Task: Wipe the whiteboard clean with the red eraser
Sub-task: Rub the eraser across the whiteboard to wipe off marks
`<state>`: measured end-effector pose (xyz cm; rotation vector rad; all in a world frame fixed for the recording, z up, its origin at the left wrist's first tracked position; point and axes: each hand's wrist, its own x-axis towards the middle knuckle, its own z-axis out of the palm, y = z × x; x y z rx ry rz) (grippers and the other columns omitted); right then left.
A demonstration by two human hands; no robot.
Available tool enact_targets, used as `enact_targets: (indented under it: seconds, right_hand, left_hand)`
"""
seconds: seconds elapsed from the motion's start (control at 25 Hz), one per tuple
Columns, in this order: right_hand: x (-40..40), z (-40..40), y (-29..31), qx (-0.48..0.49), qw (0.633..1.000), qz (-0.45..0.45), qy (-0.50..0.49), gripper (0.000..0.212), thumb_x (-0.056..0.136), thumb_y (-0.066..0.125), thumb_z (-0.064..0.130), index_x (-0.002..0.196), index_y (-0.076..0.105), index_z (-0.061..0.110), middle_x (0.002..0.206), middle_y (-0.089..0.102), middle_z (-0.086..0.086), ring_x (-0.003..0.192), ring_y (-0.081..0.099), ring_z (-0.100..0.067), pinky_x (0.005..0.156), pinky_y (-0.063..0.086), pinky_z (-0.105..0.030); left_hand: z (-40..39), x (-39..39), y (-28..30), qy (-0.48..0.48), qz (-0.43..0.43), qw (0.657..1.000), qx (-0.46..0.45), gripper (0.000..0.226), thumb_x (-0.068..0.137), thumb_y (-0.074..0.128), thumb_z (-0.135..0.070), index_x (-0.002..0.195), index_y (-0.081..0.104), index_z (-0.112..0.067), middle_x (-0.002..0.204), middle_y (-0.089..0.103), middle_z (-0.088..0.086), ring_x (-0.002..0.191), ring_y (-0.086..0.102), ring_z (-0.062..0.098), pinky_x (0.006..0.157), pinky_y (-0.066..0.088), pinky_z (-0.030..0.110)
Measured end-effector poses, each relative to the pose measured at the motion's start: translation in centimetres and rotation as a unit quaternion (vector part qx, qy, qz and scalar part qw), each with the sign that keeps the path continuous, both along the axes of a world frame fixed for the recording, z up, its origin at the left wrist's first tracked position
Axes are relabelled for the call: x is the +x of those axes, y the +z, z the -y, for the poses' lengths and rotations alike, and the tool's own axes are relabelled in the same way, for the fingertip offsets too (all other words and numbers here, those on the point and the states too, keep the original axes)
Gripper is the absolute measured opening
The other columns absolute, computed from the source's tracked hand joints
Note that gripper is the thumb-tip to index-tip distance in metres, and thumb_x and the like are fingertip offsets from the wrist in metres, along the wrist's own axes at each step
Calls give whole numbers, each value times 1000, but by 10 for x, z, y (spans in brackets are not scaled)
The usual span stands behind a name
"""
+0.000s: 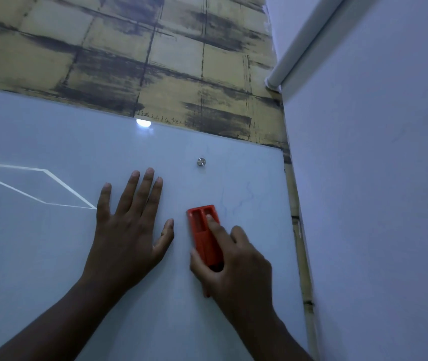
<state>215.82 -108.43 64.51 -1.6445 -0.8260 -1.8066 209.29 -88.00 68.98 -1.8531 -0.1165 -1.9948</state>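
The whiteboard [51,256] is a pale glass panel filling the lower left of the head view. The red eraser [203,233] lies flat against it near its right edge. My right hand [236,267] grips the eraser, thumb on its left side and a finger on top. My left hand [129,230] presses flat on the board with its fingers spread, just left of the eraser. Faint blue pen marks [236,196] show on the board above and right of the eraser.
A round metal mounting stud [201,162] sits above the eraser. Yellow, dark-streaked tile wallpaper [129,61] covers the wall above the board. A white wall [377,204] and a rolled white blind [309,40] stand at the right. Reflected light lines [51,178] cross the board's left.
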Motion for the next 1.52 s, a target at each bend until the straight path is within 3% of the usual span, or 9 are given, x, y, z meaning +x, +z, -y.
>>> enact_targets:
  seconds: [0.16, 0.4, 0.52, 0.68, 0.88, 1.12, 1.32, 1.4, 1.52]
  right_hand:
    - [19, 41, 30, 99, 992, -75, 7, 69, 89, 54, 72, 149, 51, 37, 95, 57, 6, 74, 60, -13, 64, 57, -33]
    - [35, 65, 41, 201, 973, -110, 12, 68, 91, 68, 58, 147, 56, 20, 121, 71, -4, 97, 68, -24, 79, 52, -32]
    - [28, 48, 49, 178, 978, -103, 34, 69, 92, 67, 56, 149, 54, 19, 116, 69, -3, 89, 60, -16, 74, 47, -24]
    - [-4, 2, 49, 42, 997, -50, 45, 72, 92, 63, 63, 151, 50, 25, 103, 60, 6, 79, 57, -8, 68, 45, -12]
    - [-22, -33, 58, -50, 998, 13, 23, 78, 89, 46, 75, 149, 54, 26, 97, 63, 4, 73, 60, -10, 63, 58, -24]
    - [-30, -44, 101, -17, 1000, 11, -9, 78, 89, 45, 71, 152, 51, 26, 107, 67, 0, 83, 66, -16, 70, 52, -21]
    - [-10, -7, 71, -23, 1000, -8, -16, 74, 92, 52, 71, 153, 50, 29, 92, 56, 8, 69, 54, -6, 59, 40, -10]
    - [4, 21, 70, 2, 999, -29, -36, 70, 92, 58, 67, 152, 51, 31, 88, 52, 8, 68, 52, -6, 56, 37, -13]
    - [21, 53, 89, 35, 996, -63, -53, 66, 95, 59, 59, 154, 49, 33, 92, 48, 4, 79, 51, -13, 61, 46, -26]
  left_hand:
    - [0, -1, -1, -9, 9, 1000, 1, 78, 102, 32, -52, 167, 26, -8, 176, 19, 12, 163, 18, 30, 127, 17, 66]
    - [2, 1, -3, -12, 9, 1000, -3, 78, 102, 34, -50, 167, 26, -8, 176, 19, 13, 163, 18, 31, 126, 18, 67]
    - [1, 3, -4, -14, 8, 1000, -6, 79, 101, 35, -51, 167, 26, -8, 176, 18, 13, 163, 18, 32, 126, 19, 68]
    - [2, 4, -3, -14, 9, 1000, -11, 80, 103, 31, -53, 167, 24, -6, 176, 17, 14, 163, 17, 31, 126, 20, 67]
    - [-1, 5, -4, -25, 24, 999, -24, 75, 106, 27, -50, 165, 28, -3, 175, 20, 16, 163, 17, 31, 126, 25, 65]
    - [-2, 4, -1, -37, 45, 998, -29, 69, 106, 31, -44, 163, 37, -6, 172, 30, 14, 161, 26, 32, 125, 29, 62]
    - [-1, 2, 0, -43, 46, 998, -21, 70, 101, 36, -43, 159, 44, -4, 167, 40, 17, 155, 38, 36, 121, 34, 62]
    - [-5, -4, 5, -32, 43, 999, -6, 69, 98, 41, -43, 153, 52, -2, 161, 48, 17, 148, 47, 37, 115, 38, 59]
    - [-5, -11, 26, -11, 45, 999, 1, 62, 94, 44, -45, 138, 60, -4, 144, 57, 17, 131, 56, 38, 101, 41, 55]
